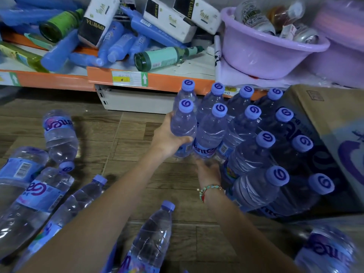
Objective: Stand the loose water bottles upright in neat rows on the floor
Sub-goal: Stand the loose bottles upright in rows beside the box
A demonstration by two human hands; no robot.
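Observation:
Several clear water bottles with blue caps stand upright in rows (254,142) on the wood-pattern floor, beside a cardboard box. My left hand (167,138) grips one upright bottle (184,125) at the left end of the rows. My right hand (208,170), with a bead bracelet at the wrist, holds the base of the neighbouring upright bottle (211,133); its fingers are partly hidden behind the bottles. Loose bottles lie on their sides at the left (60,138), at the bottom middle (151,239) and at the bottom right (325,253).
A low shelf with an orange edge (59,79) runs along the back, piled with blue bottles, green glass bottles and white boxes. A purple basin (266,56) of cans sits on it at the right. The cardboard box (325,119) stands at the right.

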